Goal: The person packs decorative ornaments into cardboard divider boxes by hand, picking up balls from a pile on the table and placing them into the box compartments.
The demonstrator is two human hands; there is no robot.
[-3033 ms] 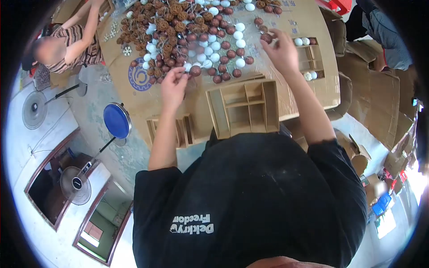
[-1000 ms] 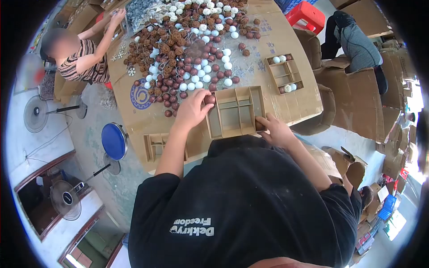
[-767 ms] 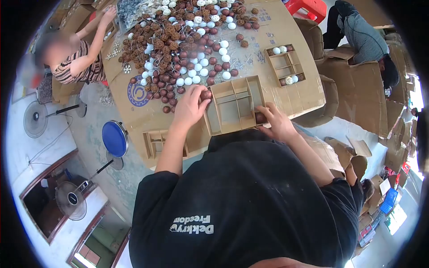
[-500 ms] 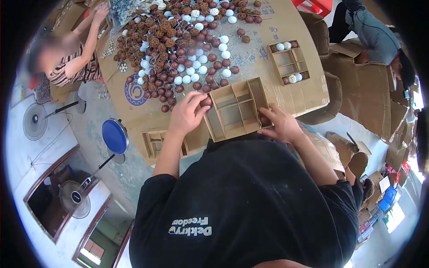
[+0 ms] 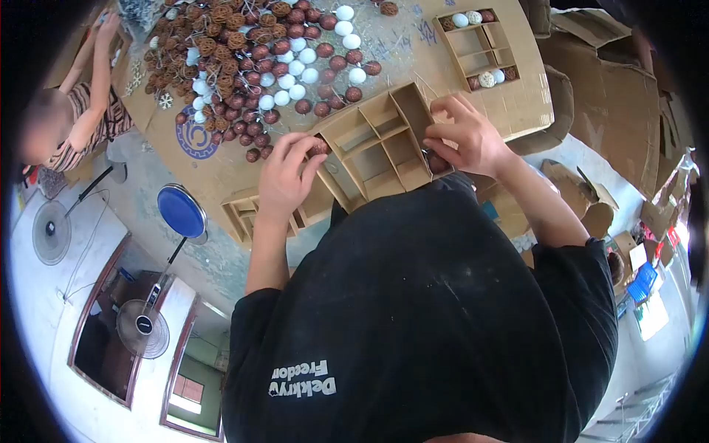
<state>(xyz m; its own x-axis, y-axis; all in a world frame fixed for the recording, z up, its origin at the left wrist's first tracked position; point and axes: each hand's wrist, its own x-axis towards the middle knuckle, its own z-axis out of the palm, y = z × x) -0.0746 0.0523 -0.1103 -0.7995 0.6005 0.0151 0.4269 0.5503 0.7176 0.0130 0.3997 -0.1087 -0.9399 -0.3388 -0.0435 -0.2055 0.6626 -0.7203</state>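
A divided cardboard box lies tilted at the table's near edge, in front of my black shirt. My left hand is at the box's upper left corner, its fingers closed on a dark red ball. At the box's right side, my right hand has bent fingers over the end compartment. Another dark red ball sits in that compartment's lower end, just under these fingers. Whether the fingers pinch anything small is hidden. Brown, red and white balls on wires are heaped beyond the box.
A second divided box with balls at both ends stands at the back right. Another divided box lies at the near left. A person in a striped top works at the left. A blue stool stands beside the table.
Both hands had reached over the balls earlier and now are at the box. Since the last frames, my right hand has risen off the lower right ball. The view has shifted.
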